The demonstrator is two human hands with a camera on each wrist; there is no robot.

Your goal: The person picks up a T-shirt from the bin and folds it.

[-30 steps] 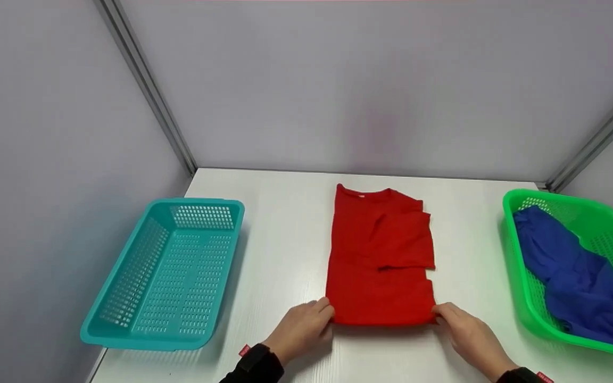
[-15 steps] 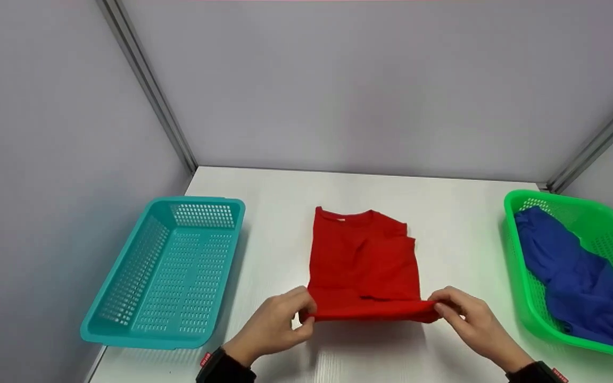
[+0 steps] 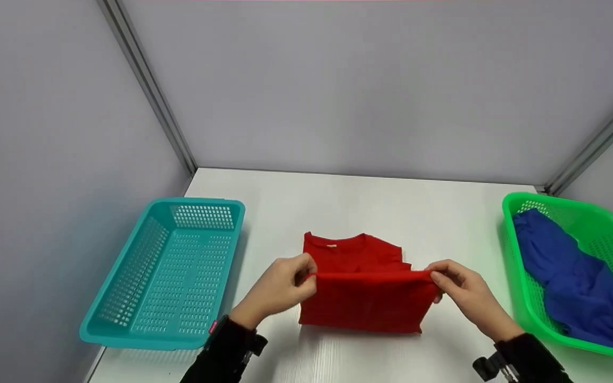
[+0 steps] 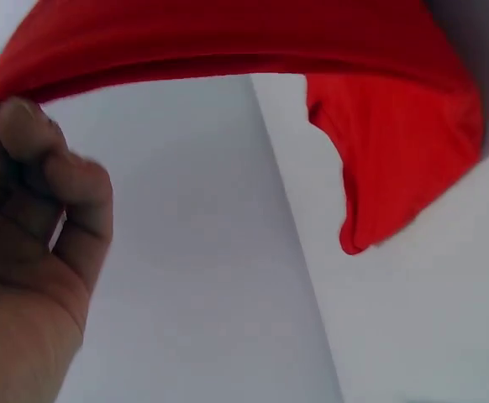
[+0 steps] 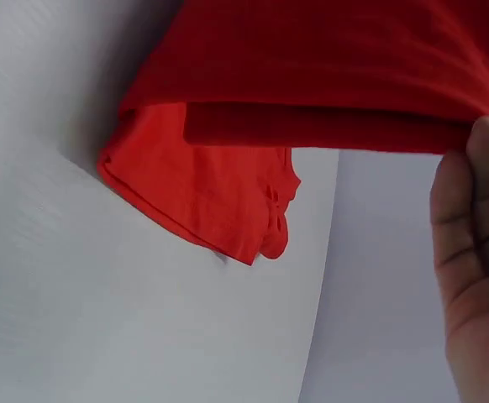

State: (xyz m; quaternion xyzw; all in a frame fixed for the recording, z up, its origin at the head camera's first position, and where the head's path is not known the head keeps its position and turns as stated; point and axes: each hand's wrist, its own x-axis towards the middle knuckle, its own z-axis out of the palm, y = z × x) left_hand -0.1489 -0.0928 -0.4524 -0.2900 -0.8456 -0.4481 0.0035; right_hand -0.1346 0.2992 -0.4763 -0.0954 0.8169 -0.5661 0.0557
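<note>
A red T-shirt (image 3: 365, 303) with its sides folded in lies on the white table, its neckline toward the back wall. Its lower part is lifted off the table and stretched level between both hands. My left hand (image 3: 284, 287) pinches the left end of this raised edge between thumb and fingers. At the right end, my right hand (image 3: 466, 295) pinches the cloth in the same way. In the left wrist view, the lifted red cloth (image 4: 244, 38) arches over the part that lies flat. Both wrist views show layers under the raised fold; the shirt's middle is hidden behind it.
A turquoise perforated basket (image 3: 179, 284) stands on the left of the white table (image 3: 269, 207). On the right, a green basket (image 3: 519, 276) holds a crumpled blue garment (image 3: 572, 276). Grey panel walls (image 3: 370, 90) rise behind and at both sides.
Both hands have raised the near edge of the T-shirt upward and toward the back. The whole shirt has slid nearer to the person and a little left. The baskets have stayed put.
</note>
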